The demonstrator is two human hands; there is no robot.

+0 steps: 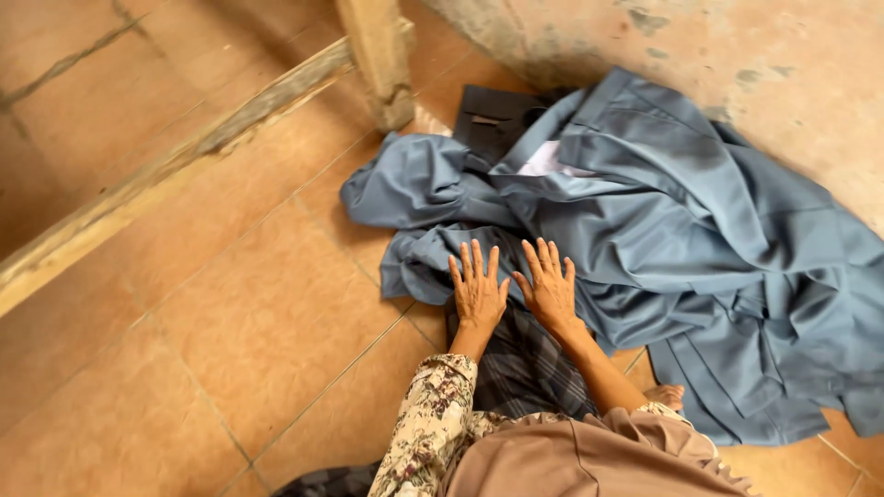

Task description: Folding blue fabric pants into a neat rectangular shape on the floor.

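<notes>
1. The left hand (477,293) lies palm down with its fingers spread apart, gripping nothing, resting on the near edge of a crumpled grey-blue cloth garment (681,248).
2. The right hand (550,290) lies just beside it, also flat and splayed, pressing the same fabric without clasping it.
3. The garment is heaped on the tan tiled floor (230,322), spreading to the right towards a stained plaster wall (737,55).
4. A dark plaid cloth (520,364) lies under the wrists, running back towards the person.
5. A flat black fabric piece (493,120) sits at the far end of the heap, partly covered by it.
6. A weathered wooden post (379,55) and a slanting beam (138,189) stand beyond.
</notes>
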